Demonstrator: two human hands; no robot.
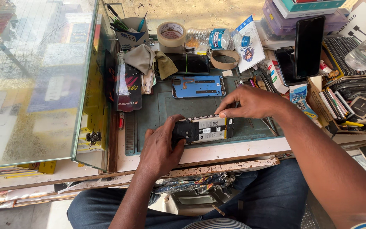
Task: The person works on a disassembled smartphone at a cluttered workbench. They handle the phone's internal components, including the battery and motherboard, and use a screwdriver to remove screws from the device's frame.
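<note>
Head view, work: the opened phone lies back-up on the green mat at the counter's front edge, battery and board exposed.
Left hand: closed on the phone's left end, steadying it.
Right hand: fingertips pinched down on the phone's upper right edge.
Step, as judged: working on the internals, mid-repair.
Next move calls for: a firm hold and fine finger pressure along that edge.
Nearby: blue back cover, tape roll, water bottle.

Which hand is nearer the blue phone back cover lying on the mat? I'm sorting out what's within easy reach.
Right. The right hand sits just right of and below the blue back cover; the left hand is farther down, gripping the opened phone.
</note>
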